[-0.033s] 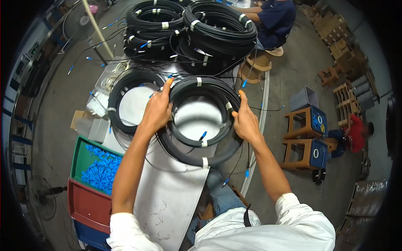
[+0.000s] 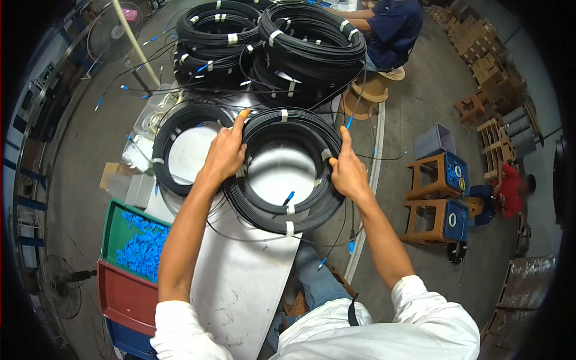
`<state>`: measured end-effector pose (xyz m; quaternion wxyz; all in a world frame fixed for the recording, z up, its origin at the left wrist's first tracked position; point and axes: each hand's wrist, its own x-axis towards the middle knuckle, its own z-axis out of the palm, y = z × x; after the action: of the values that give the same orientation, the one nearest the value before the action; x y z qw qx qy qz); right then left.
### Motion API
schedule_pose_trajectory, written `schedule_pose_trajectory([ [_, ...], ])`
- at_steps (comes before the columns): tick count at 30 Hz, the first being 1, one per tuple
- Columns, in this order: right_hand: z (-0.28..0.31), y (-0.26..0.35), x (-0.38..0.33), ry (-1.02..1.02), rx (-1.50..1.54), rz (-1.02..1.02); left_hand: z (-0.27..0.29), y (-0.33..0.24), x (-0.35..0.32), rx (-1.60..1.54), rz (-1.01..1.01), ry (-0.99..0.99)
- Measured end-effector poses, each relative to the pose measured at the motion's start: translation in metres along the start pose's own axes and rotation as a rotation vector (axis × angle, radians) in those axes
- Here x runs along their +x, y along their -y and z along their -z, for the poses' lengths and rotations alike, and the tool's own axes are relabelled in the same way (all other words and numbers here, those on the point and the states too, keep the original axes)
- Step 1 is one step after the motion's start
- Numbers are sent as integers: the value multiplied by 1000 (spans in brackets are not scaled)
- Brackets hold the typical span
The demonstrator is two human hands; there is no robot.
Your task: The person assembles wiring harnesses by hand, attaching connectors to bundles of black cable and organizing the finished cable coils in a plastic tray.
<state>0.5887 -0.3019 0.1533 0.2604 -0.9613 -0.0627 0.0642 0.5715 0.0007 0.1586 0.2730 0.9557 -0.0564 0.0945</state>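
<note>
A black cable coil (image 2: 255, 217), bound with short white tape bands, is held between my two hands above the white tabletop (image 2: 246, 270). My left hand (image 2: 224, 153) grips its left side, thumb and fingers closed around the rim. On the opposite side, my right hand (image 2: 351, 174) has its fingers around the rim. Inside the ring, a similar, smaller-looking coil edge shows; I cannot tell whether it is a separate coil. A blue connector (image 2: 290, 197) on a cable end lies within the opening. Left of my left hand rests another black coil (image 2: 161, 150).
Stacked black cable coils (image 2: 219, 39) fill the table's far end, near a person in a dark shirt (image 2: 393, 30). Green (image 2: 108, 240) and red bins (image 2: 123, 294) stand at left, the green holding blue pieces. Brown stools (image 2: 423, 186) and another person in red sit rightward.
The coil's near right edge has shifted slightly left and looks closer to the inner ring. Both hands keep their hold, moving only a little.
</note>
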Motion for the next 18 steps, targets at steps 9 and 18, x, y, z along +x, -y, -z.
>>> schedule_pose_trajectory([
  [9, -30, -15, 37, 77, -44, -71, -52, 55, 43, -162, 164, 119],
  [18, -27, -21, 42, 52, -16, -132, -38, 51, 45, -88, 216, 158],
])
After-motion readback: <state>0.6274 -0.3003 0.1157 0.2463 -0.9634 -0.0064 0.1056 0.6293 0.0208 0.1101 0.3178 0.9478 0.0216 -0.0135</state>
